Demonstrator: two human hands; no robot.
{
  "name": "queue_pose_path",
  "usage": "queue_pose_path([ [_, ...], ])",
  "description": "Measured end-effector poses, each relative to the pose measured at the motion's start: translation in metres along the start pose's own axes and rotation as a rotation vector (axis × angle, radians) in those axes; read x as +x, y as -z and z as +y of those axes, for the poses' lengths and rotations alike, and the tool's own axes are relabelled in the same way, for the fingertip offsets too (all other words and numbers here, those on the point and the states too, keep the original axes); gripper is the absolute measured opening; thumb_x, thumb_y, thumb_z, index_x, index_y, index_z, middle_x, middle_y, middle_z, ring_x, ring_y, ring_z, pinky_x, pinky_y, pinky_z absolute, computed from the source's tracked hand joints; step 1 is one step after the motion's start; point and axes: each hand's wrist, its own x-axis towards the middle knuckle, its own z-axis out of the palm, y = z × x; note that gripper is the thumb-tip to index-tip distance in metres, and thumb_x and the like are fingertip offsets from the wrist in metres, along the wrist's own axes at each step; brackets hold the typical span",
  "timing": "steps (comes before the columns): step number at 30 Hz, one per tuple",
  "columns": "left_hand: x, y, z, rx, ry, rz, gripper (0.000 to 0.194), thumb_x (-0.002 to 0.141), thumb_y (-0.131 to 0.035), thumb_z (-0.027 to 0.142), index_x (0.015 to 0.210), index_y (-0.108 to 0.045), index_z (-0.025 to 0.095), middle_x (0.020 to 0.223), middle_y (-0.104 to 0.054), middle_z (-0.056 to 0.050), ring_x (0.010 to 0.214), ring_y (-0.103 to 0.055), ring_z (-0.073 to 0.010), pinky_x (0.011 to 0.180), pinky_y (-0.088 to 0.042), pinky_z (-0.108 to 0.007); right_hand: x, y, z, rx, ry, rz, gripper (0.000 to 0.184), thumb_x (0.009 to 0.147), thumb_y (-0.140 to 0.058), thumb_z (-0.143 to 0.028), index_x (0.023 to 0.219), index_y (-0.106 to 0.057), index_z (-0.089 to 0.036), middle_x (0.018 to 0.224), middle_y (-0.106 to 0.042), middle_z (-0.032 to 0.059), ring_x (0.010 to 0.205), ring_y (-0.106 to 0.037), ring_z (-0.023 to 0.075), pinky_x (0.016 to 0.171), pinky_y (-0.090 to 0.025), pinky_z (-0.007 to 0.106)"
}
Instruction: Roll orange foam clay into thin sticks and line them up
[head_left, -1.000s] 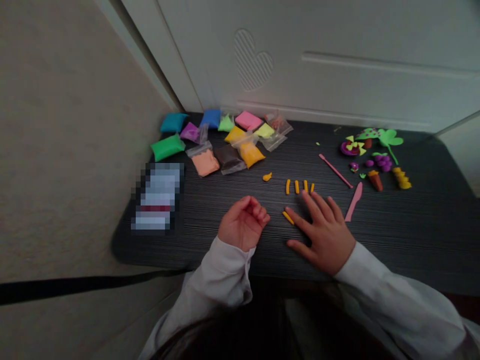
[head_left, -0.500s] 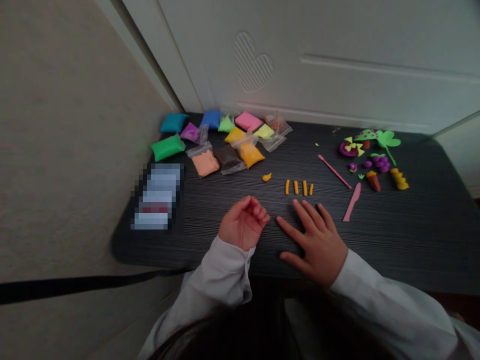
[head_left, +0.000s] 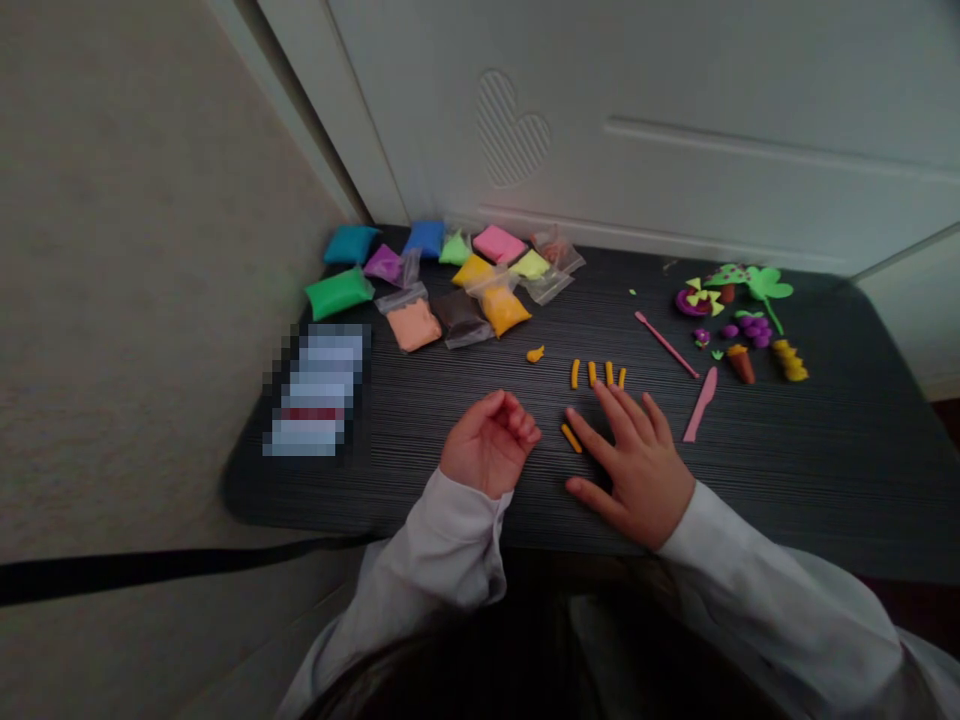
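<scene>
My right hand (head_left: 637, 465) lies palm down over the dark table with its fingers spread. Beside its index fingertip is a small orange-yellow clay roll (head_left: 571, 438), slanted on the tabletop. Just beyond the fingertips stands a row of several short orange-yellow clay rolls (head_left: 592, 374). My left hand (head_left: 489, 445) rests palm up to the left, its fingers curled in; whether anything is inside them is hidden. A small orange-yellow clay lump (head_left: 535, 355) sits farther back, left of the row.
Bags of coloured clay (head_left: 504, 308) fill the back left of the table (head_left: 840, 480). A blurred-out pale object (head_left: 319, 390) lies at left. To the right are a thin pink tool (head_left: 667, 345), a pink clay knife (head_left: 700, 405) and small clay figures (head_left: 754, 328). A white panel (head_left: 675, 180) stands behind.
My right hand has shifted slightly forward, and the slanted clay roll now shows beside its index finger. My left hand keeps its curled pose. The view has moved a little.
</scene>
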Motion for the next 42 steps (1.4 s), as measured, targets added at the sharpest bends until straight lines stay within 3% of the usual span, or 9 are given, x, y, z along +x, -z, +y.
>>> queue_pose_path([
  [9,-0.0012,0.0003,0.0005,-0.018,0.004,-0.011,0.025,0.079,-0.040,0.018,0.060,-0.057,0.013,0.052,-0.043,0.000,0.051,-0.043,-0.0088,0.053,-0.036,-0.023,0.0012,-0.0036,-0.0101,-0.032,-0.069,0.010,0.064,0.076,-0.033,-0.063,0.130,-0.034,-0.028,0.143,-0.018,0.0140,0.129,-0.017,0.0310,0.100,-0.009,0.056],
  [13,-0.0023,-0.0003,0.0009,-0.032,-0.004,0.001,0.027,0.079,-0.039,0.018,0.060,-0.057,0.012,0.051,-0.043,0.000,0.051,-0.043,-0.0090,0.054,-0.036,-0.024,-0.0018,-0.0053,-0.0125,-0.007,0.080,-0.032,0.066,0.075,-0.033,-0.064,0.132,-0.027,-0.032,0.143,-0.019,0.0112,0.130,-0.017,0.0291,0.101,-0.010,0.055],
  [17,-0.0034,0.0007,0.0025,-0.058,-0.024,-0.011,0.028,0.078,-0.038,0.020,0.060,-0.058,0.012,0.051,-0.043,0.000,0.051,-0.043,-0.0094,0.054,-0.035,-0.024,-0.0006,-0.0039,-0.0121,-0.040,-0.103,0.028,0.063,0.076,-0.034,-0.062,0.129,-0.035,-0.029,0.143,-0.017,0.0141,0.129,-0.016,0.0327,0.100,-0.010,0.057],
  [21,-0.0037,0.0006,0.0043,-0.068,-0.032,-0.016,0.029,0.078,-0.037,0.021,0.060,-0.058,0.012,0.052,-0.043,-0.001,0.052,-0.043,-0.0098,0.055,-0.035,-0.025,0.0006,-0.0013,-0.0125,0.011,0.075,-0.061,0.066,0.075,-0.033,-0.064,0.132,-0.028,-0.031,0.143,-0.020,0.0107,0.130,-0.018,0.0283,0.102,-0.011,0.053],
  [25,-0.0038,0.0008,0.0041,-0.077,-0.034,-0.022,0.029,0.077,-0.037,0.021,0.060,-0.058,0.012,0.052,-0.043,-0.001,0.051,-0.042,-0.0098,0.054,-0.034,-0.025,0.0009,-0.0022,-0.0098,-0.043,-0.096,0.020,0.063,0.075,-0.035,-0.063,0.129,-0.034,-0.031,0.143,-0.018,0.0138,0.130,-0.016,0.0324,0.100,-0.010,0.056],
  [29,-0.0033,0.0027,0.0027,-0.102,-0.029,-0.025,0.027,0.077,-0.040,0.021,0.060,-0.059,0.012,0.051,-0.043,-0.001,0.051,-0.042,-0.0099,0.054,-0.034,-0.025,-0.0001,-0.0057,-0.0081,-0.019,0.109,-0.038,0.063,0.075,-0.036,-0.061,0.132,-0.027,-0.035,0.143,-0.019,0.0108,0.130,-0.018,0.0298,0.100,-0.012,0.055],
  [33,-0.0026,0.0042,0.0026,-0.124,-0.036,-0.039,0.026,0.076,-0.041,0.022,0.061,-0.059,0.012,0.051,-0.044,-0.001,0.052,-0.042,-0.0102,0.054,-0.034,-0.025,0.0001,-0.0071,-0.0050,-0.079,-0.038,0.034,0.060,0.076,-0.038,-0.059,0.129,-0.034,-0.031,0.144,-0.014,0.0130,0.129,-0.016,0.0328,0.099,-0.012,0.056],
  [37,-0.0027,0.0043,0.0030,-0.127,-0.034,-0.033,0.025,0.076,-0.042,0.021,0.061,-0.059,0.012,0.052,-0.044,-0.001,0.052,-0.042,-0.0101,0.055,-0.034,-0.025,-0.0009,-0.0066,-0.0046,-0.041,0.144,-0.045,0.061,0.076,-0.038,-0.059,0.131,-0.028,-0.035,0.144,-0.018,0.0090,0.130,-0.017,0.0285,0.101,-0.012,0.054],
  [42,-0.0034,0.0031,0.0028,-0.114,-0.022,-0.034,0.024,0.075,-0.042,0.022,0.060,-0.059,0.012,0.052,-0.043,-0.001,0.052,-0.042,-0.0101,0.054,-0.034,-0.025,-0.0028,-0.0064,-0.0039,-0.059,-0.015,0.024,0.064,0.074,-0.039,-0.062,0.130,-0.032,-0.031,0.143,-0.017,0.0125,0.129,-0.018,0.0319,0.099,-0.013,0.057],
])
